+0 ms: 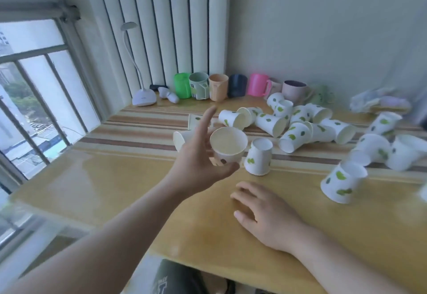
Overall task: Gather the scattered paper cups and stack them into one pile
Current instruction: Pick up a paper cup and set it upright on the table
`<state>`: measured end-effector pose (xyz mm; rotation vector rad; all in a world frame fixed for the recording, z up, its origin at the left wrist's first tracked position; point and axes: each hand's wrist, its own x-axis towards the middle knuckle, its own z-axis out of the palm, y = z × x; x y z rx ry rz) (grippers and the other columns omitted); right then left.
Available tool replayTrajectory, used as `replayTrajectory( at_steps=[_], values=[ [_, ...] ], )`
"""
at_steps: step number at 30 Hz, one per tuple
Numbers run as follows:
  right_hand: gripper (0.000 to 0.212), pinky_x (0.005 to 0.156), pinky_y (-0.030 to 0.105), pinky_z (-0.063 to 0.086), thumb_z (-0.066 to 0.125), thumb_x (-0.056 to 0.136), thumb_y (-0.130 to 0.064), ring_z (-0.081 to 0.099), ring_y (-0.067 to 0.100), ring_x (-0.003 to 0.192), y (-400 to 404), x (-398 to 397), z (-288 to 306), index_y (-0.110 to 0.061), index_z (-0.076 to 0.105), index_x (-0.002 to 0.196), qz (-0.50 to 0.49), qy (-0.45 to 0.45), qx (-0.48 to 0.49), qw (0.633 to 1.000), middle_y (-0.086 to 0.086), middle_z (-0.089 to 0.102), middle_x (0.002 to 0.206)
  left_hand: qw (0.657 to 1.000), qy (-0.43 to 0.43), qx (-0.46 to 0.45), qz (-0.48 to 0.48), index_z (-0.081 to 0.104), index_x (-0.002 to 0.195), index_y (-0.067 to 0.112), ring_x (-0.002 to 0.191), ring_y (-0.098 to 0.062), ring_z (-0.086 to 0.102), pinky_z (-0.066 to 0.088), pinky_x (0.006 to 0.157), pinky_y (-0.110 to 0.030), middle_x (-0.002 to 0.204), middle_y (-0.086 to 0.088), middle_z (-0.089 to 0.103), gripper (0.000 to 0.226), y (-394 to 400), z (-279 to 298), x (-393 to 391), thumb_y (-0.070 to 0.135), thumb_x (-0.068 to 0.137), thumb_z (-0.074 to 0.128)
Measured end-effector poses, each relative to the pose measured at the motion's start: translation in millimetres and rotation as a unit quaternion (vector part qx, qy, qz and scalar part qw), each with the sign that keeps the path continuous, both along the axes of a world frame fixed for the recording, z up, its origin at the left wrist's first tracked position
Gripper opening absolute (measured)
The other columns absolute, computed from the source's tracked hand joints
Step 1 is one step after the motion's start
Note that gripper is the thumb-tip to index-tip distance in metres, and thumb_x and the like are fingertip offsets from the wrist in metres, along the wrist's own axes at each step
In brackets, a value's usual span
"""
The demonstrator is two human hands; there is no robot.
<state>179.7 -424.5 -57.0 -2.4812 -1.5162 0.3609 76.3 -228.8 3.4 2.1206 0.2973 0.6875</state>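
Nearest the camera, the right hand lies palm down on the yellow tabletop, fingers spread and flat, holding nothing. Just beyond it, the left hand is raised above the tabletop with a paper cup in its grip: the thumb presses the cup's near side, the palm and lower fingers support its left side, and the index finger points upward, clear of the cup. The held cup is mouth up, tilted toward the camera, its inside empty.

Immediately right of the held cup, one cup stands upside down on the tabletop. Behind the left hand, another cup lies on its side, partly hidden. At right, a tipped cup rests near the edge of view, with more cups beyond it, blurred.

Farther back, a cluster of cups, white with green spots, lies scattered on its sides on the striped part of the tabletop, several touching.

Along the back wall stands a row of coloured plastic mugs, upright. Left of the row sits a white desk lamp. A window with bars fills the left side.
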Motion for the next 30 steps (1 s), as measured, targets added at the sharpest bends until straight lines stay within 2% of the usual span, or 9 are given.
replayTrajectory(
  at_steps=[2, 6, 10, 13, 17, 21, 24, 27, 30],
  values=[
    [0.053, 0.128, 0.032, 0.026, 0.039, 0.109, -0.058, 0.021, 0.008, 0.159, -42, 7, 2, -0.039, 0.043, 0.158, -0.023, -0.009, -0.006, 1.000, -0.021, 0.023, 0.170, 0.999, 0.012, -0.017, -0.025, 0.022, 0.167, 0.046, 0.122, -0.007, 0.070, 0.058, 0.105, -0.027, 0.131, 0.018, 0.072, 0.120, -35, -13, 12, 0.026, 0.076, 0.098],
    [0.052, 0.125, 0.028, 0.028, 0.041, 0.107, -0.059, 0.031, 0.009, 0.153, -114, 28, -3, -0.039, 0.054, 0.153, -0.124, -0.040, 0.028, 0.991, -0.021, 0.036, 0.164, 0.997, 0.047, -0.045, -0.040, 0.052, 0.149, 0.048, 0.112, -0.007, 0.072, 0.060, 0.105, -0.039, 0.122, 0.021, 0.073, 0.093, -88, -38, 37, 0.037, 0.071, 0.100],
    [0.041, 0.111, 0.032, 0.045, 0.051, 0.099, -0.051, 0.052, 0.015, 0.134, -139, 39, -20, -0.029, 0.075, 0.124, -0.216, -0.053, 0.128, 0.966, -0.016, 0.062, 0.137, 0.993, 0.075, -0.071, -0.062, 0.056, 0.120, 0.067, 0.106, -0.014, 0.072, 0.060, 0.102, -0.037, 0.114, 0.015, 0.077, 0.074, -122, -57, 57, 0.030, 0.073, 0.099],
    [0.031, 0.105, 0.033, 0.050, 0.061, 0.098, -0.042, 0.055, 0.018, 0.128, -136, 38, -28, -0.027, 0.076, 0.119, -0.207, -0.077, 0.147, 0.964, -0.012, 0.065, 0.130, 0.992, 0.093, -0.069, -0.055, 0.065, 0.125, 0.053, 0.104, -0.005, 0.073, 0.061, 0.096, -0.032, 0.109, 0.019, 0.079, 0.064, -128, -66, 58, 0.036, 0.073, 0.098],
    [0.023, 0.105, 0.029, 0.046, 0.066, 0.097, -0.039, 0.055, 0.016, 0.125, -138, 40, -27, -0.028, 0.077, 0.114, -0.211, -0.070, 0.163, 0.961, -0.014, 0.065, 0.127, 0.988, 0.148, -0.031, -0.038, 0.066, 0.104, 0.044, 0.088, -0.003, 0.071, 0.058, 0.073, -0.022, 0.095, 0.013, 0.078, 0.043, -126, -65, 59, 0.043, 0.074, 0.096],
    [0.019, 0.103, 0.027, 0.046, 0.066, 0.097, -0.040, 0.052, 0.011, 0.124, -139, 40, -26, -0.031, 0.077, 0.110, -0.207, -0.058, 0.172, 0.961, -0.018, 0.063, 0.125, 0.984, 0.175, 0.032, -0.016, 0.066, 0.107, 0.034, 0.093, -0.006, 0.069, 0.050, 0.071, -0.016, 0.095, 0.016, 0.075, 0.046, -130, -69, 64, 0.045, 0.073, 0.094],
    [0.015, 0.096, 0.022, 0.044, 0.068, 0.096, -0.037, 0.050, 0.006, 0.119, -141, 43, -28, -0.033, 0.077, 0.107, -0.211, -0.034, 0.187, 0.959, -0.023, 0.061, 0.123, 0.977, 0.206, 0.009, -0.054, 0.067, 0.120, 0.036, 0.103, -0.009, 0.069, 0.058, 0.086, -0.027, 0.105, 0.018, 0.075, 0.062, -121, -61, 76, 0.044, 0.067, 0.099],
    [0.010, 0.085, 0.015, 0.042, 0.070, 0.094, -0.030, 0.054, 0.005, 0.109, -142, 48, -27, -0.035, 0.076, 0.102, -0.216, 0.011, 0.219, 0.951, -0.024, 0.064, 0.116, 0.972, 0.219, 0.019, -0.080, 0.057, 0.142, 0.041, 0.115, -0.012, 0.065, 0.054, 0.094, -0.032, 0.117, 0.022, 0.071, 0.090, -112, -48, 92, 0.042, 0.065, 0.104],
    [0.011, 0.080, 0.015, 0.044, 0.072, 0.094, -0.024, 0.061, 0.004, 0.098, -148, 52, -17, -0.033, 0.078, 0.097, -0.221, 0.037, 0.219, 0.950, -0.020, 0.070, 0.102, 0.974, 0.208, 0.037, -0.077, 0.061, 0.137, 0.041, 0.117, -0.012, 0.066, 0.056, 0.097, -0.035, 0.115, 0.024, 0.071, 0.083, -114, -52, 99, 0.047, 0.065, 0.102]
  ],
)
